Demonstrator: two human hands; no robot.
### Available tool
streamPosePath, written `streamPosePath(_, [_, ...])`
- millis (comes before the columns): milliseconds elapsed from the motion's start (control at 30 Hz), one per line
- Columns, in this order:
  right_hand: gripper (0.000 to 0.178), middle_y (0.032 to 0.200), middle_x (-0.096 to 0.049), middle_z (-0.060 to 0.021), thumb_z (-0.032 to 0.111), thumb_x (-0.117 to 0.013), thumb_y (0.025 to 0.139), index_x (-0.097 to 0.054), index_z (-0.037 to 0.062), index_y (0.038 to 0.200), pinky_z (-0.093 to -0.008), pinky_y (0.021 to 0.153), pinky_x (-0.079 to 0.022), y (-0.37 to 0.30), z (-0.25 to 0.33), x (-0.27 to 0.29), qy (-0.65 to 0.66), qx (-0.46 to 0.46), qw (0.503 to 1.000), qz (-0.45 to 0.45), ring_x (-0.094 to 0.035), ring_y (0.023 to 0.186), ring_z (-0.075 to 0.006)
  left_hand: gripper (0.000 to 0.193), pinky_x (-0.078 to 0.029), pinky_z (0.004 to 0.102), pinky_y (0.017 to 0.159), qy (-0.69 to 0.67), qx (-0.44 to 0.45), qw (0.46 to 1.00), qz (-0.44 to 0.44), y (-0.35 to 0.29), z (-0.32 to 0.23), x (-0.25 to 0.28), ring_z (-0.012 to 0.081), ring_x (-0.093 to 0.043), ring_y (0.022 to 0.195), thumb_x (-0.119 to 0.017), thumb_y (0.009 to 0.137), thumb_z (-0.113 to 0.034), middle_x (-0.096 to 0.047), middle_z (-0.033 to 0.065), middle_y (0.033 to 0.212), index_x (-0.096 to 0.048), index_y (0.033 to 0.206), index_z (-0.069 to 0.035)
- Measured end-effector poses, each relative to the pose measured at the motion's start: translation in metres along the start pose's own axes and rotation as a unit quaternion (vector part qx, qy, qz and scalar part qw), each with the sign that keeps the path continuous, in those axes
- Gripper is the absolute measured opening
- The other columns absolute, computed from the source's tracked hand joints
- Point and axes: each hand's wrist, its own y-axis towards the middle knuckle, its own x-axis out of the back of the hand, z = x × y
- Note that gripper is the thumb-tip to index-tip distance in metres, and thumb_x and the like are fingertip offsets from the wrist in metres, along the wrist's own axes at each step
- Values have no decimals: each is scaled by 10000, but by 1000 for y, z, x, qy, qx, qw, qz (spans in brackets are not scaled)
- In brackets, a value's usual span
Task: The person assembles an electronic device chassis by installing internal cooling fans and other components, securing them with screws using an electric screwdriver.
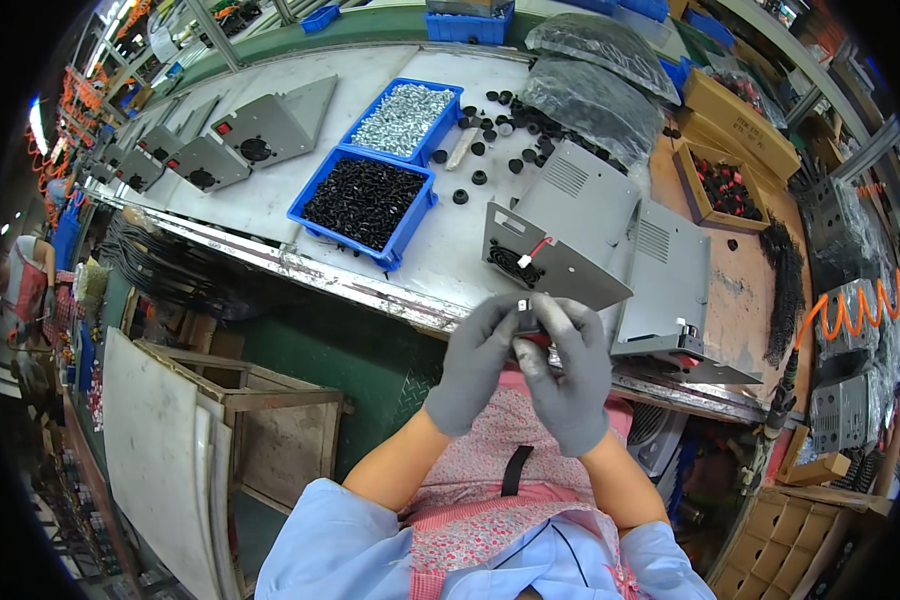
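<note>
While my gloved hands meet at the bench edge, I pinch a small part.
My left hand [475,362] and right hand [570,370] press together around the small red-and-black switch [527,325], just below the grey metal panel [560,245].

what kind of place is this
Most likely a factory assembly bench for electrical units. Blue bins of silvery screws and black parts sit on the workbench, grey metal panels wait in rows, and both gloved hands hold a small part.

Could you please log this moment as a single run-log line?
left hand: pinching small black part | right hand: pinching same part | grey metal housing: on bench, beyond hands | blue bin of black parts: left
</note>
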Motion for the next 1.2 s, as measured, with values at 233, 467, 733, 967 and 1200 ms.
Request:
streamPosePath(233, [350, 1129, -529, -165, 59, -654, 757, -564, 35, 1094, -367, 780, -471, 14, -13, -10, 28, 55, 998, 31, -556, 971, -334, 402, -396, 285, 910, 75, -210, 974, -40, 62, -32, 15, 153, -509, 1015, -538, 901, -229, -534, 100, 1117, -465, 1211, 16])
streamPosePath(467, [362, 973, -524, -142, 74, -699, 719, -588, 44, 1062, -354, 692, -486, 22, -16, -15, -125, 119, 985, -27, -571, 840, -299, 593, -410, 258, 840, 31, -102, 989, 98, 53, -34, 24, 120, -511, 962, -561, 846, -476, -547, 61, 1055, -467, 1185, 2])
streamPosePath(733, [361, 961, -545, -120, 69, -666, 713, -600, 74, 1068, -364, 709, -467, 34, 5, -12, -250, 124, 960, -1, -558, 843, -290, 544, -439, 234, 782, 54, -17, 977, 208, 62, -48, 33, 113, -504, 905, -712, 745, -211, -524, 48, 992, -466, 1187, -11])
streamPosePath(967, [486, 985, -535, -75, 182, -719, 637, -580, 129, 1100, -375, 789, -403, 43, 4, 0, -349, 165, 921, -43, -518, 879, -265, 552, -438, 233, 778, 13, -57, 980, 190, 60, -40, 32, 109, -520, 852, -721, 747, -259, -546, 33, 940, -473, 1171, -7])
streamPosePath(1200, [519, 968, -554, -107, 189, -738, 615, -577, 122, 1104, -364, 745, -428, 47, 6, 3, -219, 66, 973, -8, -538, 841, -279, 533, -447, 264, 834, 33, -72, 974, 214, 58, -41, 29, 127, -545, 940, -667, 806, -275, -572, 80, 1041, -462, 1212, 4])
